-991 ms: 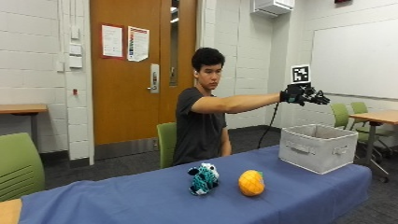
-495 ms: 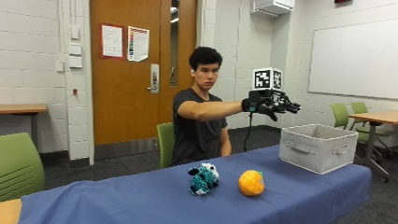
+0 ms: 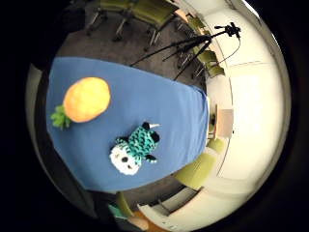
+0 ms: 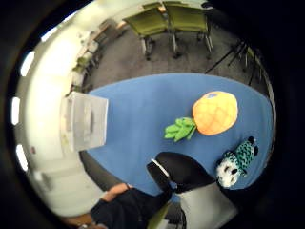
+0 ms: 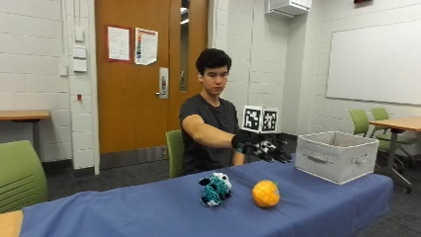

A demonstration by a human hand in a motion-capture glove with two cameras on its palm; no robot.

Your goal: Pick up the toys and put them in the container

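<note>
The gloved right hand (image 5: 264, 147), fingers spread and holding nothing, has swung down from above the container (image 5: 333, 155) toward the pineapple toy (image 5: 266, 193), likely the next pickup.

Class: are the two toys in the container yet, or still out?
Out: pineapple toy and teal plush lie on the blue table, beside the grey container.

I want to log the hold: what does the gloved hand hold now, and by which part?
Nothing. The gloved right hand hovers open above the table; the pineapple toy and the teal plush animal lie untouched.
</note>
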